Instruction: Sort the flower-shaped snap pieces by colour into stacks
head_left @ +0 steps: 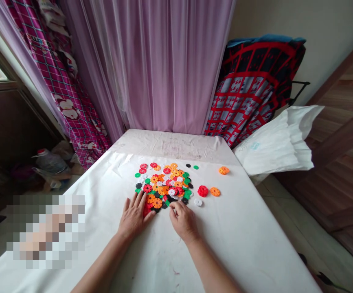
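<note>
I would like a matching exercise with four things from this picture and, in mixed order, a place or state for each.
1. Left hand
2. Right hand
3. Disc pile
4. White sack

A. Right of the table
B. Fingers curled
C. Fingers extended
D. Many-coloured, lying near both hands

Pairs: 1-C; 2-B; 3-D; 4-A

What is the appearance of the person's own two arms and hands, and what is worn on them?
The left hand and right hand are bare: no glove or watch shows. Both forearms are uncovered, with no sleeve in view.
</note>
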A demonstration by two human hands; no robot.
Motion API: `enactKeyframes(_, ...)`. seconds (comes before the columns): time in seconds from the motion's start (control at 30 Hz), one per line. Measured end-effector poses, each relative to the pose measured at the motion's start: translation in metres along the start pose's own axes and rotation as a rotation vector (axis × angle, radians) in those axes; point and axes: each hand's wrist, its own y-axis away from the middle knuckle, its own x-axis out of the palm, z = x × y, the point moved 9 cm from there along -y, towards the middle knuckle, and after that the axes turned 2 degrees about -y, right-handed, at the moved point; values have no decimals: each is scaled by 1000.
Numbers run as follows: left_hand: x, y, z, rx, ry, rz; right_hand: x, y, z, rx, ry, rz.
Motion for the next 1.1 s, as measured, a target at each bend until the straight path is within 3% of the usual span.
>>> enactKeyframes(0.23, -3, -14, -9, -6, 12, 84, 4, -8, 25, -128, 93, 8)
enactKeyframes(0.4, -4, -18, -8, -57, -12, 124, 23, -18, 23, -67, 125, 75)
enactKeyframes(0.57, -1, -19, -10, 9, -8, 141, 34, -22, 17, -6, 145, 127)
enactKeyframes(1.1, 3, -18, -9, 75, 21, 40, 36, -24, 25, -53, 219, 180)
